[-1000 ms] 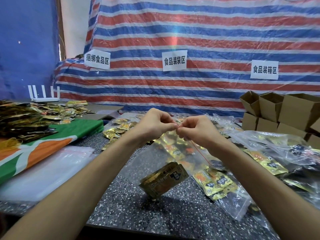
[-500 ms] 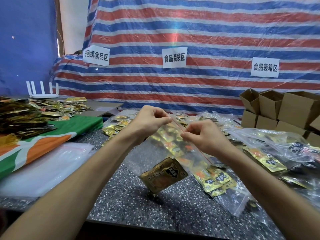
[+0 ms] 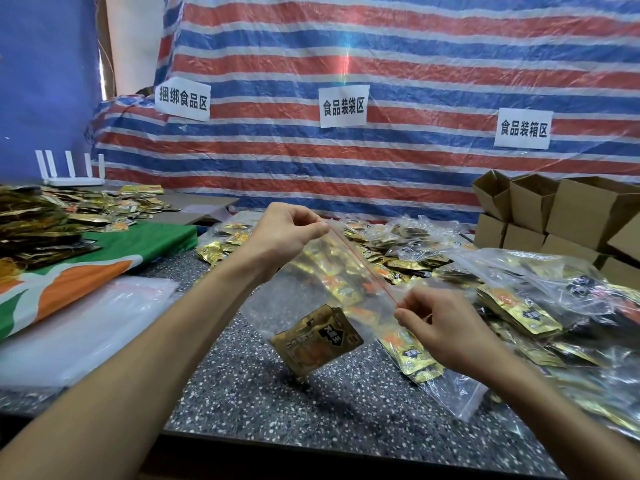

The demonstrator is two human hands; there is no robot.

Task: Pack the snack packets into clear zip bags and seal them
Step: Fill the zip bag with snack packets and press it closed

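Observation:
I hold a clear zip bag [image 3: 304,292] in the air above the speckled table [image 3: 311,403]. Its red zip line [image 3: 360,263] runs slanted between my hands. My left hand [image 3: 287,237] pinches the upper left end of the zip. My right hand [image 3: 440,327] pinches the lower right end. Gold snack packets [image 3: 317,342] hang in the bottom of the bag. More loose gold packets [image 3: 221,251] lie on the table behind the bag.
Filled clear bags [image 3: 540,299] pile up at the right, with open cardboard boxes [image 3: 568,216] behind them. A stack of flat clear bags [image 3: 79,327] lies at the left beside a green and orange cloth [image 3: 86,271]. A striped tarp [image 3: 381,64] forms the back wall.
My hands were together at the middle of the zip and have slid apart along it. My right hand has moved down and right; my left stays at the upper end.

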